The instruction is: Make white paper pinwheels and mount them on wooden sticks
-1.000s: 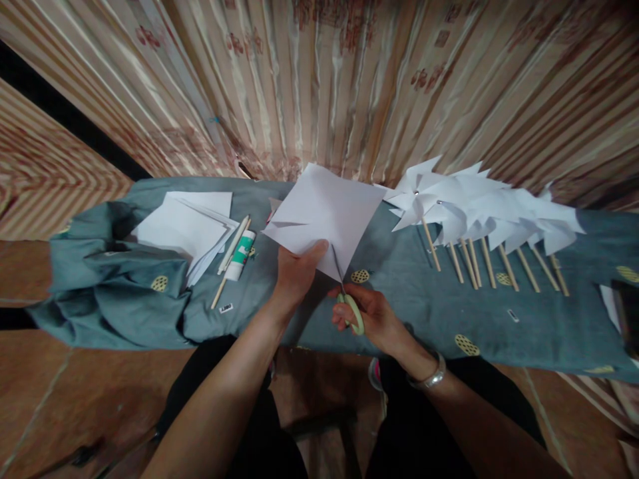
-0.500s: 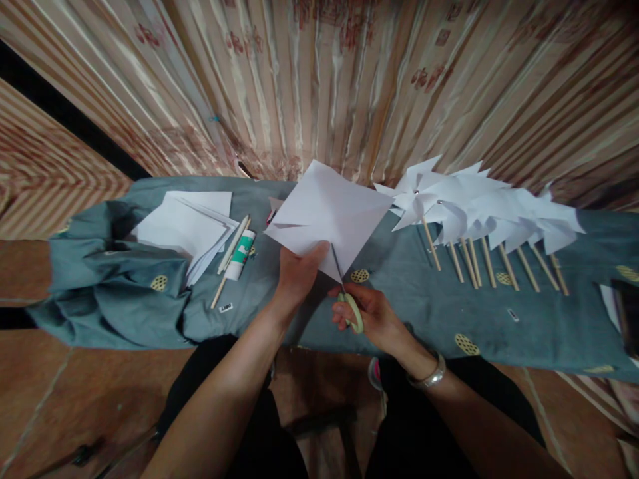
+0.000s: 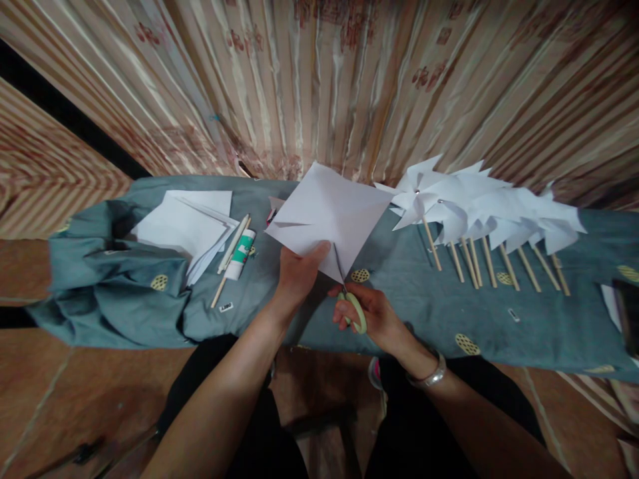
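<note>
Cloth-covered table (image 3: 429, 309) — paper stack (image 3: 182, 223); glue stick (image 3: 240, 255); white pinwheels (image 3: 476, 203)

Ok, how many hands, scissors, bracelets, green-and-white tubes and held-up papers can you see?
Hands: 2 (left hand, right hand)
Scissors: 1 pair
Held-up paper: 1
Green-and-white tube: 1
Bracelet: 1
Total: 6

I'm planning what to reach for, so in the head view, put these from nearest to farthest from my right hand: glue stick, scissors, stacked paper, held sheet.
1. Scissors: in the right hand.
2. Held sheet: just ahead, in the left hand.
3. Glue stick: off to the left.
4. Stacked paper: farther left, past the glue stick.
</note>
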A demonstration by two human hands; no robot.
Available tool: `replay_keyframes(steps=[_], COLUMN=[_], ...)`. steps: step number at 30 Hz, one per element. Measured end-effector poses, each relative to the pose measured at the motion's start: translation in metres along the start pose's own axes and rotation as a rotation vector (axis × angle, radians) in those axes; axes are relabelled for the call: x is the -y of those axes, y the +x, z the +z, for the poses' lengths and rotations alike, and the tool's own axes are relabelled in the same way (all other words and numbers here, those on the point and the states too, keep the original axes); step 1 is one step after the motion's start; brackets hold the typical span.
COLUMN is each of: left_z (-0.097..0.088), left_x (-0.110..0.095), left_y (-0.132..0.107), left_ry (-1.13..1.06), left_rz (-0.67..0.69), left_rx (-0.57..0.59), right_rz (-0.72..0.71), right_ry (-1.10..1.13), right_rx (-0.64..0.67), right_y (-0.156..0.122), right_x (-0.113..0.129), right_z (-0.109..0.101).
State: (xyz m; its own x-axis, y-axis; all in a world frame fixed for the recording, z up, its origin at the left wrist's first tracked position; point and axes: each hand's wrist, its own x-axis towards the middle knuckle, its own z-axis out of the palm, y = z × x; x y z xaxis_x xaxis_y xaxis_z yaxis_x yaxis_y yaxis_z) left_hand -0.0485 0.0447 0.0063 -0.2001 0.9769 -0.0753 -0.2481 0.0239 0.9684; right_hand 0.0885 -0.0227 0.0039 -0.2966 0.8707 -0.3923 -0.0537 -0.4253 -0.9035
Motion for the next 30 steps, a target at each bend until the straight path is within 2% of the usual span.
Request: replay_keyframes(steps=[7, 30], left_z=[-0.0014, 0.0014], left_x=[0.0018, -0.0005], left_y=[0.0002, -0.0034], left_ry=[-0.019, -0.037], left_rz=[0.006, -0.044], left_rx=[-0.002, 0.003], right_rz=[0.032, 0.021], right_ry=[0.062, 0.009], right_rx=[-0.027, -0.075], right_y=[0.0015, 0.0029], right_x=[0.0014, 0.0003], right_z=[0.0033, 0.0038])
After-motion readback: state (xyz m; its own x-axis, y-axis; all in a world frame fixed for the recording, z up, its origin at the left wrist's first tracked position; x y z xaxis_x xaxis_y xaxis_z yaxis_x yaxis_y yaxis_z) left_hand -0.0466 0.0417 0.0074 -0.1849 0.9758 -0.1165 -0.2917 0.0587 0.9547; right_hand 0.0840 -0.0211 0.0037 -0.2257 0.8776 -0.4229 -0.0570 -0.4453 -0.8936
